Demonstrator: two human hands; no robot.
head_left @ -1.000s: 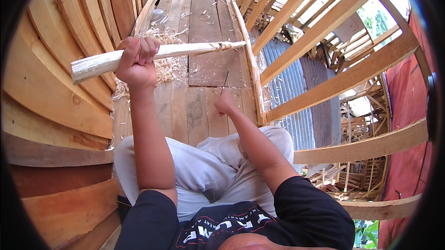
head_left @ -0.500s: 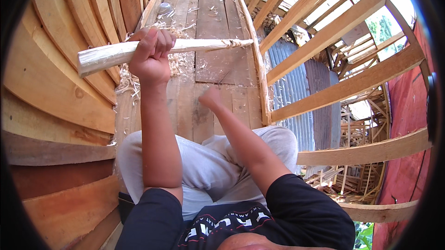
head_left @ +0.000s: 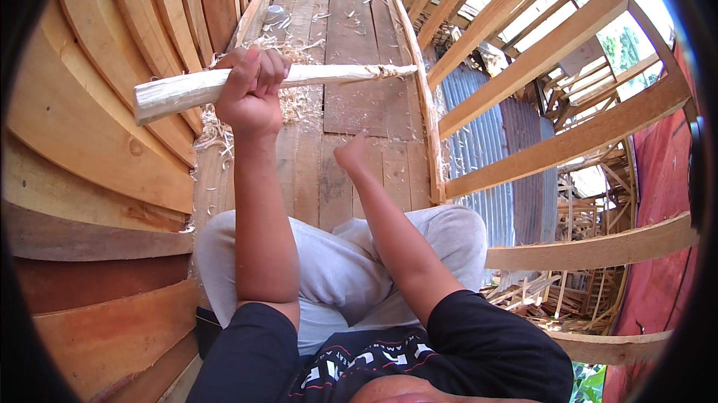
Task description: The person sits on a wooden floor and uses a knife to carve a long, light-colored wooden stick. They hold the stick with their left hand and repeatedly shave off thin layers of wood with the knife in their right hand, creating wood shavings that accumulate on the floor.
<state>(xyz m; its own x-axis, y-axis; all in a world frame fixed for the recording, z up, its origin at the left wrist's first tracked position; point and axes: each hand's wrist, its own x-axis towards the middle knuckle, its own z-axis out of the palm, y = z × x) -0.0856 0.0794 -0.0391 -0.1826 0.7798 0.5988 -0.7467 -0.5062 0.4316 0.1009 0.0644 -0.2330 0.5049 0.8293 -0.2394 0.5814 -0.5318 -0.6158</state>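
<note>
My left hand (head_left: pixel 253 96) is wrapped round a pale, whittled wooden stick (head_left: pixel 329 74), held crosswise above the floor. The stick's thick end sticks out to the left of my fist; its thinner, rougher end reaches right, close to the low rail. Lower and further right, my right hand (head_left: pixel 351 153) is closed, its fingers turned away from view. What it grips, if anything, cannot be made out. Curly wood shavings (head_left: pixel 299 108) lie on the boards beneath and around the stick.
A plank wall (head_left: pixel 112 134) bends along the left. On the right, a slatted wooden railing (head_left: pixel 538 152) rises beside the floor, with corrugated metal sheets (head_left: pixel 479 145) beyond it. A small, clear, round container (head_left: pixel 275 14) sits ahead on the floorboards. My crossed legs (head_left: pixel 329 276) fill the near floor.
The whole view has shifted slightly, so things appear a little further right. My left hand keeps its hold on the stick, and my right hand stays closed near the same spot.
</note>
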